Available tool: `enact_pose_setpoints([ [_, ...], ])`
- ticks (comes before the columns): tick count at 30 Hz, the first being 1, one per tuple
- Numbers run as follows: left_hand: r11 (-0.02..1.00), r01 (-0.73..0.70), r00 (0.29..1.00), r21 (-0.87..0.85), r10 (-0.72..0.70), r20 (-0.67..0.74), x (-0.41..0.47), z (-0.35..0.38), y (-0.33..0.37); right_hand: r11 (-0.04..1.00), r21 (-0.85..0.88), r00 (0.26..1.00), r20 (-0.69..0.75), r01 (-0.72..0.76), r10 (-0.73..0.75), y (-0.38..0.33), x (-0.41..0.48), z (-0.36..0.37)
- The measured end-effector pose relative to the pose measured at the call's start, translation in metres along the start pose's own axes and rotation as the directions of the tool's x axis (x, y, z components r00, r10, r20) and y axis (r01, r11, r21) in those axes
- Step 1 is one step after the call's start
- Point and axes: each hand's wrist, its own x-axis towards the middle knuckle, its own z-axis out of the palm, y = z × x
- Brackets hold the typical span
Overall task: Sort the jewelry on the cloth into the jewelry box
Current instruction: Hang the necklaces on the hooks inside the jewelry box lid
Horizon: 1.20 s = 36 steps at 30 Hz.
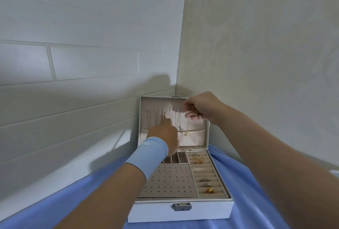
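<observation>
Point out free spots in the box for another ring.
Free: the ring rolls between the gold rings near the lid and the three rings nearer the latch; the perforated panel. Crowded: the lid, where the left hand and right hand are at the necklaces.

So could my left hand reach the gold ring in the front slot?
Probably yes: the gold ring lies uncovered in the open tray, and the left hand, up at the lid, only needs drawing back.

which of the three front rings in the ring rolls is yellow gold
The gold ring in the row nearest the latch; the middle ring and far ring look paler.
</observation>
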Motion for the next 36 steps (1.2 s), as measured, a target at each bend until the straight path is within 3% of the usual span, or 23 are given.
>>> enact_pose_setpoints([
  [5, 0.995, -0.007, 0.999, -0.104, 0.012, 0.051, 0.001, -0.002, -0.009, 0.983, 0.186, 1.000, -0.006, 0.006, -0.005, 0.012, 0.007, 0.006],
  [9, 0.997, -0.033, 0.995, -0.071, 0.040, 0.095, 0.003, -0.010, -0.007, 0.989, 0.150, 1.000, 0.006, 0.012, -0.013, 0.023, 0.007, 0.012],
  [12, 0.997, -0.029, 0.997, -0.065, 0.034, 0.073, 0.003, -0.012, -0.004, 0.992, -0.121, 0.998, 0.040, 0.048, -0.043, 0.041, 0.005, 0.015],
  [15, 0.994, -0.003, 0.997, -0.108, 0.011, 0.074, 0.004, -0.011, -0.006, 0.849, -0.518, 0.994, 0.041, 0.106, -0.099, 0.056, 0.007, 0.014],
  [18, 0.989, 0.014, 0.997, -0.148, -0.002, 0.080, 0.003, -0.011, -0.008, 0.766, -0.630, 0.989, 0.031, 0.129, -0.141, 0.060, 0.003, 0.013],
  [25, 0.942, 0.033, 0.998, -0.335, -0.013, 0.062, -0.029, -0.032, -0.019, 0.788, -0.576, 0.972, 0.053, 0.216, -0.227, 0.048, -0.028, 0.022],
  [30, 0.930, 0.059, 0.998, -0.363, -0.053, 0.027, -0.090, -0.056, -0.041, 0.768, -0.530, 0.933, 0.219, 0.360, -0.286, 0.023, -0.080, 0.054],
  [36, 0.906, 0.157, 0.988, -0.392, -0.146, 0.058, -0.188, -0.061, -0.101, 0.792, -0.436, 0.871, 0.435, 0.427, -0.229, 0.008, -0.150, 0.118],
])
